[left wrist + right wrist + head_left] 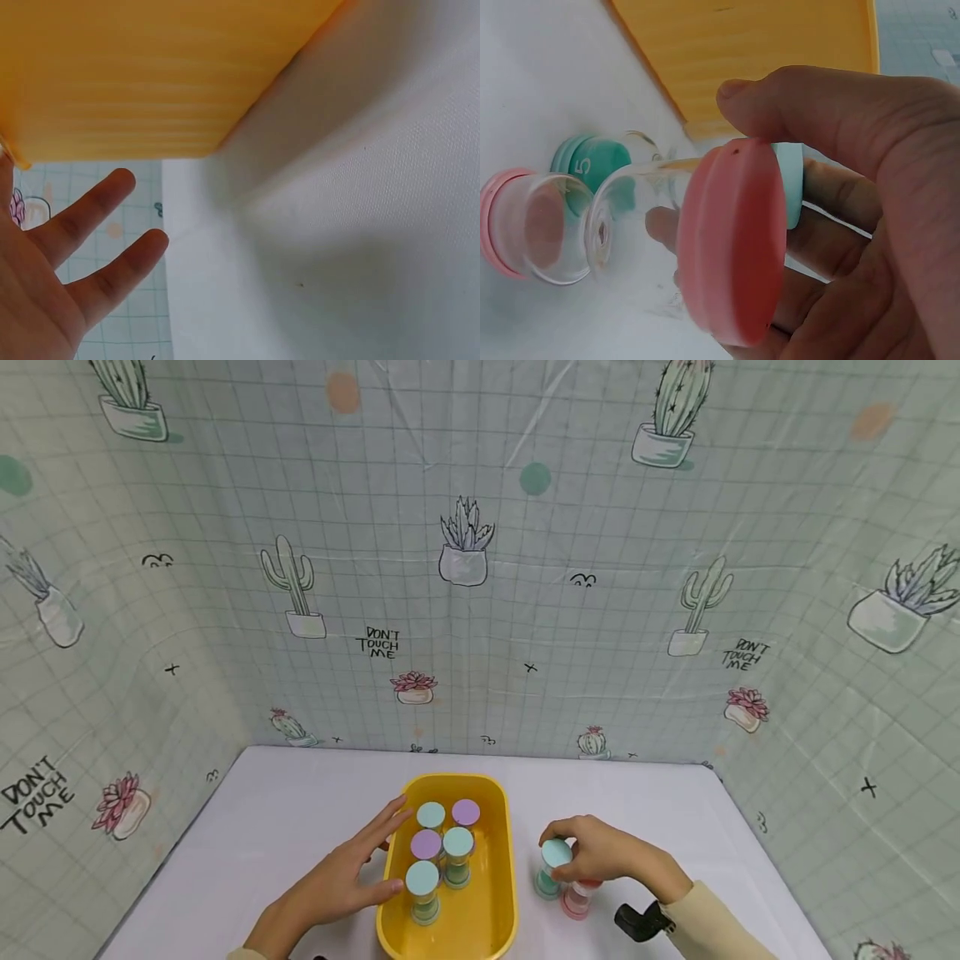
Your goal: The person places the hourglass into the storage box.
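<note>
My right hand [596, 852] grips the teal sand timer [556, 853] by its upper cap, thumb and fingers around it, on the table right of the tray. Close beside it stands a pink sand timer [739, 247], partly under the hand; its clear glass bulbs show in the right wrist view. The teal timer's lower cap [600, 165] bears a 5. At the yellow tray's [512, 860] left side, my left hand [341, 877] spreads its fingers along the rim, thumb reaching over it. Sand timers with mint caps [457, 842] and purple caps [466, 812] stand upright inside the tray.
The white table [300, 793] carries the tray near its middle. A cactus-print sheet [465, 610] encloses the back and sides. A black strap piece [641, 922] sits at the right wrist.
</note>
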